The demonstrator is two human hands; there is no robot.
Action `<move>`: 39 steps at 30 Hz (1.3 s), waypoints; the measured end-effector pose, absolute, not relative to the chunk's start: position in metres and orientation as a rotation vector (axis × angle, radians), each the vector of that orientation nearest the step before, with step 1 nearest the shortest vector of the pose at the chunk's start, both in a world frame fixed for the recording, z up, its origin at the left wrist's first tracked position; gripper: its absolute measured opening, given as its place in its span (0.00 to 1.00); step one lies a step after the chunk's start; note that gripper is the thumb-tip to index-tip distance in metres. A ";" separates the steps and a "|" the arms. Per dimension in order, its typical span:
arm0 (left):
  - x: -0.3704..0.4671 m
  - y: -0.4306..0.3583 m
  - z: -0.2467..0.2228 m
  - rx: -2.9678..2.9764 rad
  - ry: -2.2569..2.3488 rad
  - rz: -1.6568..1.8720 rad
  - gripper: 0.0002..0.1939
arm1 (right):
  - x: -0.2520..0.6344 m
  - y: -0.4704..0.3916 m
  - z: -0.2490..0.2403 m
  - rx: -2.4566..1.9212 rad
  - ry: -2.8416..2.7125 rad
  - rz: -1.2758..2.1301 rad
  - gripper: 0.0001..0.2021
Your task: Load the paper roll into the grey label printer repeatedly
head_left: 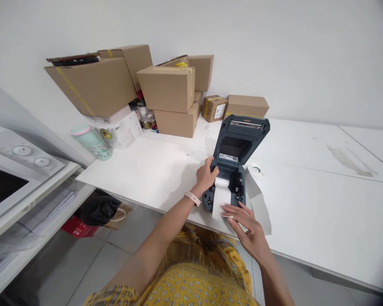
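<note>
A dark label printer (223, 168) stands near the front edge of the white table, its lid (242, 138) tipped up and back. Inside it sits a white paper roll (222, 182). A strip of white label paper (221, 199) runs from the roll over the printer's front. My left hand (207, 174) is closed around the printer's left side by the hinge, thumb over the rim. With fingers stretched out, my right hand (244, 223) lies on the paper strip at the front right corner. Whether its thumb reaches under the paper is unclear.
A loose white sheet (258, 202) lies right of the printer. Cardboard boxes (166, 89) are stacked at the back against the wall. A mint tumbler (92, 142) stands at the left beside a white box (118, 129). A microwave (15, 165) occupies the left shelf.
</note>
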State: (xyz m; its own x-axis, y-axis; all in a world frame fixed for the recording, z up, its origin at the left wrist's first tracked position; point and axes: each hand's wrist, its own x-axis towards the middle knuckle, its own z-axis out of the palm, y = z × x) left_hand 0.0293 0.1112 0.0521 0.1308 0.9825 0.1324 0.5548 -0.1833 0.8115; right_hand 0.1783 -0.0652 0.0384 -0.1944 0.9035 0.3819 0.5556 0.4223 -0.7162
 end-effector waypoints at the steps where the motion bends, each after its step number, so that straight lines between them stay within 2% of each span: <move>1: 0.029 0.111 0.052 1.817 1.484 0.916 0.21 | 0.179 -0.067 0.038 -1.248 -1.872 0.552 0.11; 14: 0.030 0.111 0.052 1.836 1.521 0.833 0.24 | 0.181 -0.072 0.029 -1.266 -1.865 0.563 0.14; 39: 0.026 0.112 0.050 1.768 1.495 0.835 0.27 | 0.182 -0.074 0.028 -1.260 -1.853 0.577 0.10</move>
State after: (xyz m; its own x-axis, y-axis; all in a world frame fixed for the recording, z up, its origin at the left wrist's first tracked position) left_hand 0.0263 0.1119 0.0503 0.1395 0.9889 0.0512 0.5621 -0.1217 0.8181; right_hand 0.1817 -0.0737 0.0282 -0.1797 0.9145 0.3624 0.5475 0.3990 -0.7356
